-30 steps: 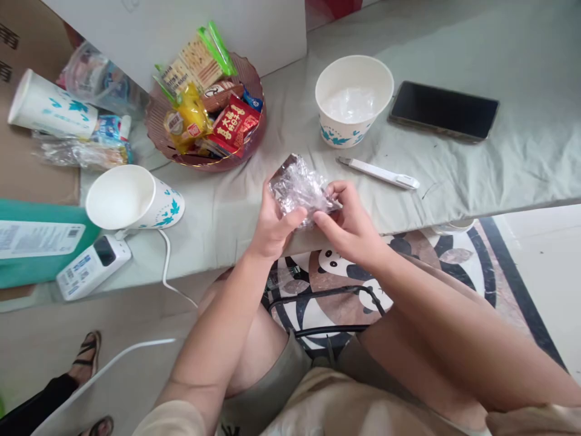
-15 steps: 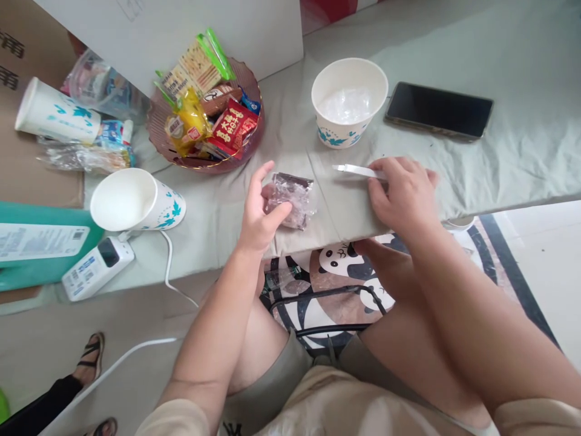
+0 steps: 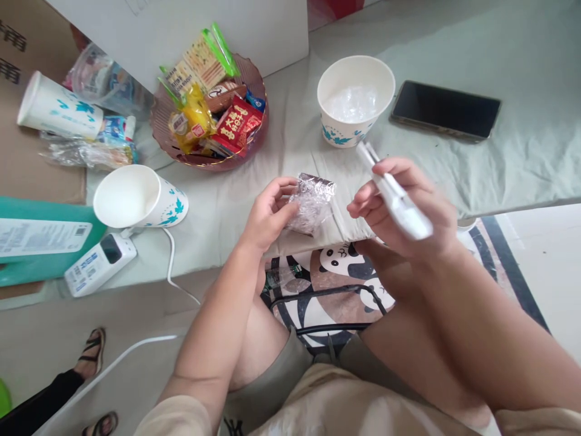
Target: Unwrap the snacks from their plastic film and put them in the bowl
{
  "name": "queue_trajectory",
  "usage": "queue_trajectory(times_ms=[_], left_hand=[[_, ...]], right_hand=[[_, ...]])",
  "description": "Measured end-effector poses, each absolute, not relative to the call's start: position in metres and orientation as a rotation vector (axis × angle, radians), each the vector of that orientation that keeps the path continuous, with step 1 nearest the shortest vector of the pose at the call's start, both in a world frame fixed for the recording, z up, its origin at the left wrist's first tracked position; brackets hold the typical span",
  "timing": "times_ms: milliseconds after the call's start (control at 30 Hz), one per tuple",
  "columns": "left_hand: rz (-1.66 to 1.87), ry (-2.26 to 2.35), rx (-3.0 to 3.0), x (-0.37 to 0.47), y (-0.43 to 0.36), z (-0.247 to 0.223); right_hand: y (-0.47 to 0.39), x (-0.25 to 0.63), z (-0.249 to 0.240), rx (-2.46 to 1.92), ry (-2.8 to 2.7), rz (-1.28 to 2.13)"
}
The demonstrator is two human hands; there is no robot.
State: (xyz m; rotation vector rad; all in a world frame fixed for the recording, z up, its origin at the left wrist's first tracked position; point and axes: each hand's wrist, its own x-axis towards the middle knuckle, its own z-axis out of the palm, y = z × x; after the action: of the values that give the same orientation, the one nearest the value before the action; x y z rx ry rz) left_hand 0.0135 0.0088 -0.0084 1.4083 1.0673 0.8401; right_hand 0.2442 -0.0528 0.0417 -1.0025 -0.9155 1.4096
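Observation:
My left hand [image 3: 272,212] grips the near-left side of a flat, dark, squarish packet [image 3: 313,203] in crinkled clear plastic, at the table's front edge. What is inside the wrapping I cannot make out. In my right hand [image 3: 408,206], raised over the table edge, is a slim white tool [image 3: 399,206] that looks like a utility knife. It is blurred, with its narrow end pointing up and left. The hand and tool are apart from the packet. Behind them stands a paper bowl [image 3: 336,127] with clear crumpled plastic in it.
A phone [image 3: 447,110] lies at the right. A glass bowl [image 3: 158,136] of wrapped snacks stands back left. Further left are a paper cup [image 3: 170,203], another cup on its side [image 3: 63,109], a white power strip [image 3: 97,266] with a cable, and a green container [image 3: 40,242].
My right hand has lifted off the table and turned, swinging the white tool upward. My left hand has shifted right with the wrapped packet.

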Motion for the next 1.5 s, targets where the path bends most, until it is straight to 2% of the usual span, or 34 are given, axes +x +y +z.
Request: queue_trajectory(times_ms=[333,767,933,1167,1400,1500], left_hand=[[0.753,1.089,1.388,0.018,0.008,-0.004],[0.688,1.017,1.466,0.019,0.007,0.0],[0.634,0.932,1.437,0.016,0.007,0.003],[0.703,0.944,1.436,0.012,0.008,-0.003],[0.87,0.983,1.36,0.006,0.014,-0.015],[0.923,1.02,1.397,0.0,0.02,-0.019]], right_hand=[[-0.055,0.244,0.041,-1.273,-0.935,1.325],[-0.057,0.215,0.03,-1.337,-0.978,1.571],[-0.05,0.227,0.027,-1.445,-0.894,1.35],[-0.037,0.259,0.021,-1.495,-0.798,0.819],[-0.039,0.256,0.011,-1.597,-1.643,0.515],[-0.032,0.252,0.002,-1.61,-1.943,0.484]])
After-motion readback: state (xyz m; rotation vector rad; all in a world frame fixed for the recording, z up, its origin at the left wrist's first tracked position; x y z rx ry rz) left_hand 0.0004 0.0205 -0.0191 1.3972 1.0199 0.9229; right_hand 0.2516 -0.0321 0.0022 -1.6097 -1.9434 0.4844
